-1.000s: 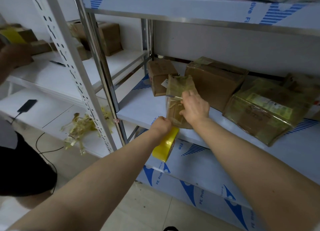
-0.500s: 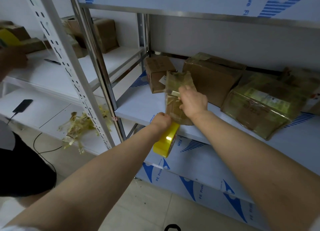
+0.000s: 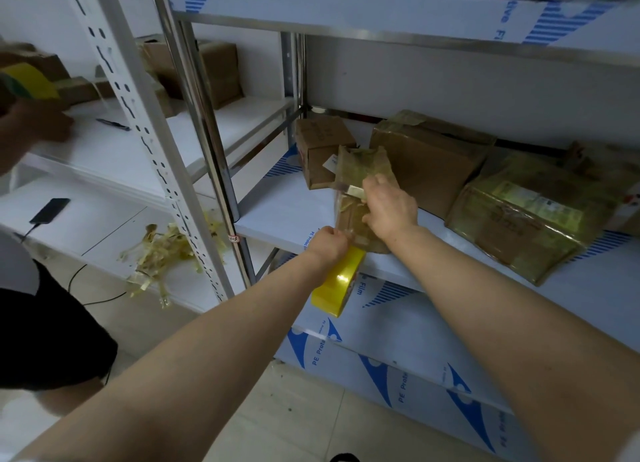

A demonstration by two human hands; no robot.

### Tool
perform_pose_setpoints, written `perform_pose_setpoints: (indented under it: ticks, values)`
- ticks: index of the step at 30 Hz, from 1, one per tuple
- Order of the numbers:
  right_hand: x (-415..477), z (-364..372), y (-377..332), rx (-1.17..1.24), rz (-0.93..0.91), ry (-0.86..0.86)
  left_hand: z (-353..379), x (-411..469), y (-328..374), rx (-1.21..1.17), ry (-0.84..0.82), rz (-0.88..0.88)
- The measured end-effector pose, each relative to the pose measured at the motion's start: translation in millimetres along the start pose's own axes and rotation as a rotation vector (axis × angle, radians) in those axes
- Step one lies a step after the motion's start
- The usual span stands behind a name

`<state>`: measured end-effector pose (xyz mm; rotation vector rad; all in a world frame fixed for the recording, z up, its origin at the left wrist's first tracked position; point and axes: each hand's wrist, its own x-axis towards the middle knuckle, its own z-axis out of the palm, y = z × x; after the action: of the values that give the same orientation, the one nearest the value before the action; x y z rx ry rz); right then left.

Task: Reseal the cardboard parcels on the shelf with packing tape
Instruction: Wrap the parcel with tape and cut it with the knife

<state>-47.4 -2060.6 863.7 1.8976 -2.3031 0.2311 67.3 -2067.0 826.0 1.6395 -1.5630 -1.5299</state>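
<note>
Far to the left of my feed, a second person's hand (image 3: 34, 122) works at the neighbouring rack. Below it a flat black phone (image 3: 50, 210) lies on its cable, and a heap of torn yellowish tape strips (image 3: 162, 250) is crumpled beside the perforated grey steel upright (image 3: 138, 115). Moving right, the left hand (image 3: 329, 245) sits at the front lip of the white laminate shelf (image 3: 284, 212), its fingers curled tight round a glossy yellow roll of packing tape (image 3: 341, 281) that hangs below the fist. I judge it is held low so the strip runs up taut onto the box. Just above stands the small upright cardboard parcel (image 3: 360, 170), near the shelf's front edge, its faces wrinkled and shiny under layers of yellowed film. The right hand (image 3: 389, 208) bears on its front, fingers bent and clamped on it, apparently steadying it on end and pressing tape down. Whether they also pinch the pale tape end beside them I cannot tell. Behind are a small brown cardboard box (image 3: 320, 142), matt and square-edged, and a larger brown carton (image 3: 426, 160). Farthest right, a big film-wrapped parcel (image 3: 526, 219) lies tilted, slick and creased.
</note>
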Motion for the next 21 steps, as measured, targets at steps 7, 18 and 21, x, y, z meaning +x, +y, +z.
perform_pose_setpoints:
  ticks: [7, 18, 21]
  values:
    - [-16, 1, 43, 0.757, 0.402, 0.268, -5, -2, -3, 0.027, 0.014, 0.045]
    - [-67, 64, 108, 0.497, 0.778, -0.162, -5, -13, 5, 0.079, 0.016, 0.05]
    - [-47, 45, 95, 0.377, 0.737, -0.078, -10, -14, 8, 0.076, 0.038, 0.05]
